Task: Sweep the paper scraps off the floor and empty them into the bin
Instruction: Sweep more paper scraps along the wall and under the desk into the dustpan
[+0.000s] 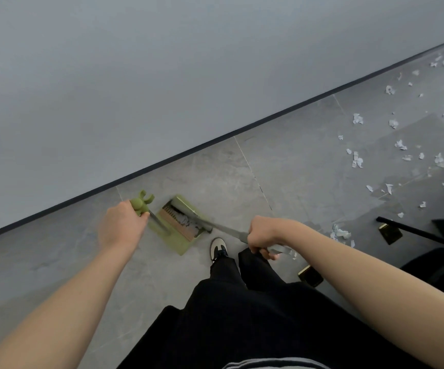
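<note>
Left grip (pixel 121 225) closed round the green knob atop the dustpan handle (pixel 142 202); right grip (pixel 262 237) wrapped round the metal broom handle (pixel 231 230), fingers curled under it. Between the two grips, down on the floor: green dustpan (pixel 179 226), mouth toward the right grip, with the broom head (pixel 198 221) lying across it. A small heap of pale scraps (pixel 187 222) already inside the pan, against the comb teeth at its back.

Step in hand, judging from this: brushing a gathered batch into the pan. Far from finished, though. Just beyond the right grip, a crumpled clump (pixel 339 232) near a dark furniture leg (pixel 418 231). Farther off to that side, well apart from both grips, many scattered paper scraps (pixel 358 159) strewn over the grey floor tiles (pixel 282 166) up toward the wall (pixel 162 75).

Scraps white to bluish, torn, crinkled, light-looking; likely to flutter under a quick stroke. Next: short low strokes, pan edge kept flat on the tile, then a shift toward the remaining litter. No bin in view.
</note>
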Action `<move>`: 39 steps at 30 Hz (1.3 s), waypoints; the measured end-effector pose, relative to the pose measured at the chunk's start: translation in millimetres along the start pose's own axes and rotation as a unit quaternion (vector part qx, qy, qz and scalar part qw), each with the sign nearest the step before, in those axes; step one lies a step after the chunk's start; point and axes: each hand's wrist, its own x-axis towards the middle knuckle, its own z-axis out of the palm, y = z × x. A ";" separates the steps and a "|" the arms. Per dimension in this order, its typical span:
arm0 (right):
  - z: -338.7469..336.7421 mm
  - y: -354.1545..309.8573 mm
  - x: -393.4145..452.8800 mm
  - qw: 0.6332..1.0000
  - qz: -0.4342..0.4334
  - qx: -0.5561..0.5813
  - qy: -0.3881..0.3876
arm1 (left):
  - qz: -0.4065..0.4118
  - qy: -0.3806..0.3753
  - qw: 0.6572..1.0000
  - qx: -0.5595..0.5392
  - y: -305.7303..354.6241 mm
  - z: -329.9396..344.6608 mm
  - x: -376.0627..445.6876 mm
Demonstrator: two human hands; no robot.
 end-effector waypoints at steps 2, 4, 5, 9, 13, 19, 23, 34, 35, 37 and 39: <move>-12.8 1.3 -8.5 1.000 -0.001 0.015 -0.003 | 0.012 -0.002 1.000 0.003 2.5 -1.3 0.3; -27.4 5.8 -17.6 0.999 0.001 0.044 0.000 | 0.018 -0.007 1.000 0.004 6.6 -3.1 -0.9; -34.2 10.1 -22.5 0.998 0.003 0.060 0.003 | 0.022 -0.007 1.000 0.004 9.6 -3.9 -1.1; -52.9 29.0 -34.8 0.994 0.013 0.105 0.018 | 0.042 -0.008 0.999 0.025 22.7 -6.1 -1.7; -63.4 47.3 -39.3 0.987 0.019 0.156 0.040 | 0.074 -0.009 0.996 0.054 41.9 -5.7 1.0; -83.4 83.6 -33.2 0.964 0.041 0.252 0.081 | 0.098 -0.006 0.994 0.048 82.7 -5.1 5.4; -111.3 117.8 -35.6 0.944 0.051 0.307 0.110 | 0.117 -0.012 0.992 0.044 120.1 -1.1 10.7; -228.6 248.7 -27.8 0.867 0.101 0.461 0.159 | 0.160 -0.012 0.987 0.033 280.4 8.8 15.0; -241.3 261.4 -28.2 0.859 0.101 0.474 0.165 | 0.163 -0.011 0.986 0.032 299.5 10.1 15.7; -265.1 288.1 -28.9 0.837 0.096 0.511 0.172 | 0.174 -0.006 0.984 0.036 338.5 12.4 15.2; -282.9 307.9 -30.2 0.817 0.089 0.540 0.180 | 0.181 -0.004 0.983 0.038 370.6 14.4 15.4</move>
